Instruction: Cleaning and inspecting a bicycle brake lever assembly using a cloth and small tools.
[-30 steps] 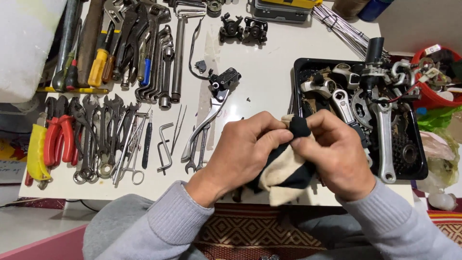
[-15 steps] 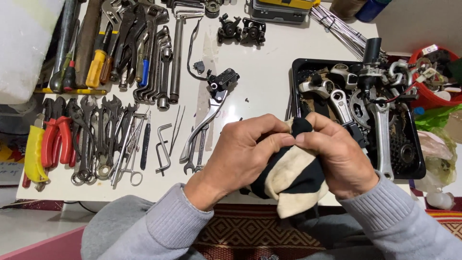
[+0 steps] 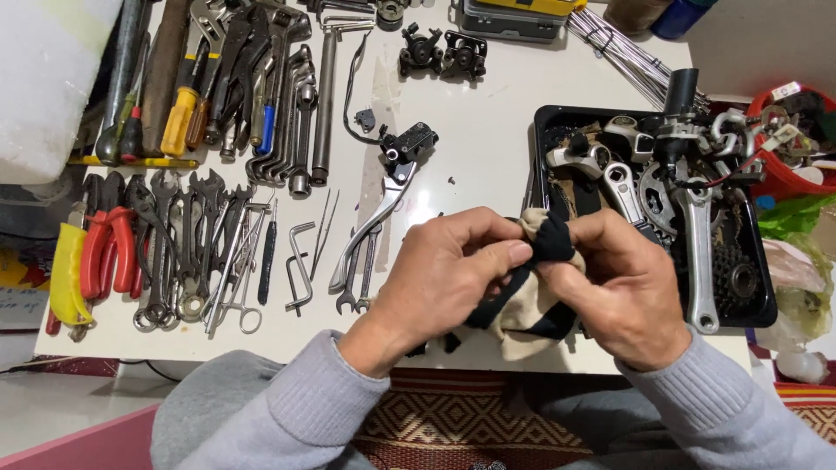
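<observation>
My left hand and my right hand meet over the near edge of the white table. Both pinch a black and beige rag bunched between the fingers, its loose end hanging down below them. Whatever the rag is wrapped around is hidden. A silver brake lever with a black clamp lies just left of my left hand. The black tray of metal bicycle parts stands right behind my right hand.
Wrenches, pliers and hex keys cover the table's left half. Two black brake calipers lie at the back. A bundle of spokes sits back right. A red container stands at the far right.
The hands have shifted slightly and turned the rag; its bunched top now sits between the fingertips, with less cloth hanging below.
</observation>
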